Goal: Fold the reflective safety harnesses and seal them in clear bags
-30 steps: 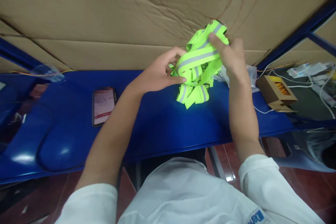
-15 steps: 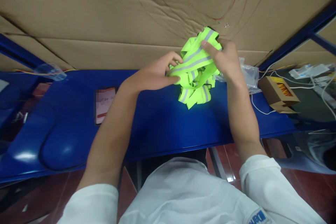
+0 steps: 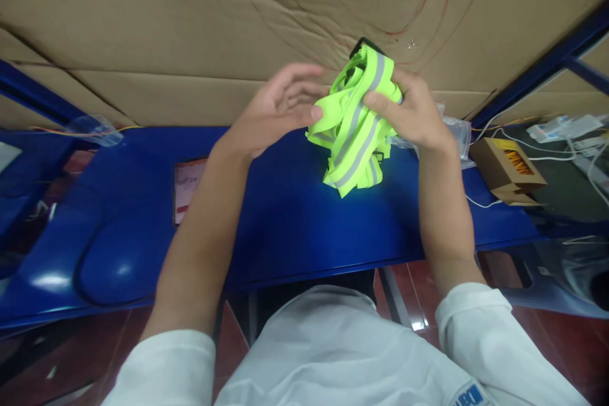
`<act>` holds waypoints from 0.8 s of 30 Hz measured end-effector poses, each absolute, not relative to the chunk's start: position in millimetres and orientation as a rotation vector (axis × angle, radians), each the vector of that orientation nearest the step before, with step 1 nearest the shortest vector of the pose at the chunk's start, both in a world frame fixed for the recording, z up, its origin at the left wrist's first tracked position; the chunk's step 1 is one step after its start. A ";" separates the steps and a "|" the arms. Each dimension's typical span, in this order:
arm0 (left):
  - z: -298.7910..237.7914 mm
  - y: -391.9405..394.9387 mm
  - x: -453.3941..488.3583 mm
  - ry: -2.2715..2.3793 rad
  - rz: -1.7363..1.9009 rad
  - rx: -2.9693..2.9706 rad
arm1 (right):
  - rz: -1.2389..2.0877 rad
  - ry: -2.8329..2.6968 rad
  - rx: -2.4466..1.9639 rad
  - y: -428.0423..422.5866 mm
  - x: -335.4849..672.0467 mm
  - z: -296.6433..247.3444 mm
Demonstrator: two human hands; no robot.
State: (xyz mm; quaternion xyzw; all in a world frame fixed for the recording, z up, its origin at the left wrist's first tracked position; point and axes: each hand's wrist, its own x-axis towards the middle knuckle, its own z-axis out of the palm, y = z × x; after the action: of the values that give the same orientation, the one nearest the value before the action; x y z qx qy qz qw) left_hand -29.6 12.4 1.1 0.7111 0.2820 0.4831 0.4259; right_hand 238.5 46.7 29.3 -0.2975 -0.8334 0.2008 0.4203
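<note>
- Gripping with the right hand (image 3: 413, 109), thumb in front, a bundle of fluorescent yellow-green fabric straps (image 3: 353, 127) with grey stripes.
- Holding the left hand (image 3: 280, 106) apart from the right, fingers loosely spread, thumb tip at the bundle's left edge; cannot tell whether touching.
- Holding the bundle over the shiny blue tabletop (image 3: 304, 222), in front of the brown cardboard panel (image 3: 166, 22), with a black piece (image 3: 362, 43) at its top end.
- Past the right wrist: a crumpled clear plastic bag (image 3: 460, 133).
</note>
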 end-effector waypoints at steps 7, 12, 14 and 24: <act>-3.2 6.5 -19.8 0.684 1.033 1.615 | 0.441 -2.065 -0.760 44.9 237.0 30.0; -10.8 9.0 -14.7 0.705 0.929 1.632 | 0.322 -2.115 -0.887 37.5 234.2 33.0; -10.3 7.4 -11.6 0.738 0.917 1.610 | 0.270 -2.146 -0.928 33.9 231.4 33.8; -39.3 13.0 39.7 0.766 1.302 1.500 | 0.272 -2.149 -1.042 23.2 221.7 39.0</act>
State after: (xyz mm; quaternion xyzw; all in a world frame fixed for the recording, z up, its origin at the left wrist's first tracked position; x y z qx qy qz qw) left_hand 39.7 13.0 -39.3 0.6161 0.3149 0.5348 0.4850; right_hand 221.7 23.2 39.0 -0.4043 -0.8340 0.1057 0.3604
